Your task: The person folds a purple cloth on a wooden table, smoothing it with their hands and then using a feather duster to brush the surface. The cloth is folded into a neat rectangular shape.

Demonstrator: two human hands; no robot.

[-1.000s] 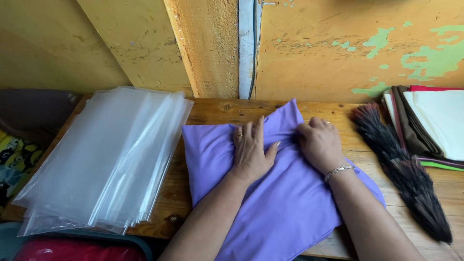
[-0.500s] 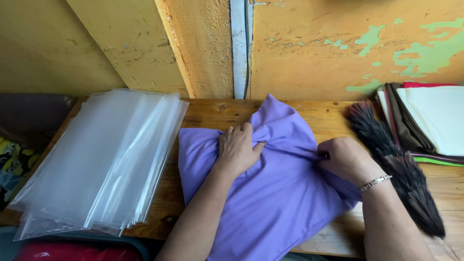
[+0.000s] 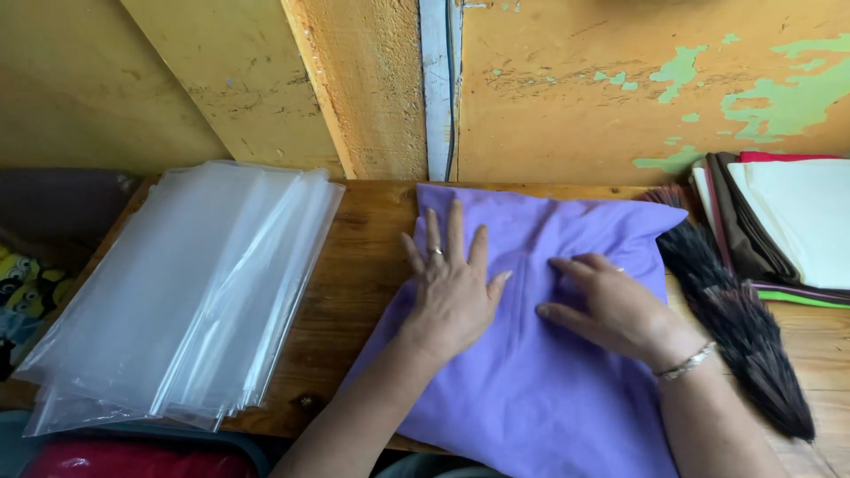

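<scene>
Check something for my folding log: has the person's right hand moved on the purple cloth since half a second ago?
Yes. The right hand has slid left, away from the dark bristle brush, and now lies flat near the middle of the purple cloth.

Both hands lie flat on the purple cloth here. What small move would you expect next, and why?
Probably a smoothing stroke outward. The left hand and right hand press flat on the purple cloth, a crease runs between them, and the near edge hangs off the table. Sliding the palms apart would likely flatten that crease before any fold.
</scene>
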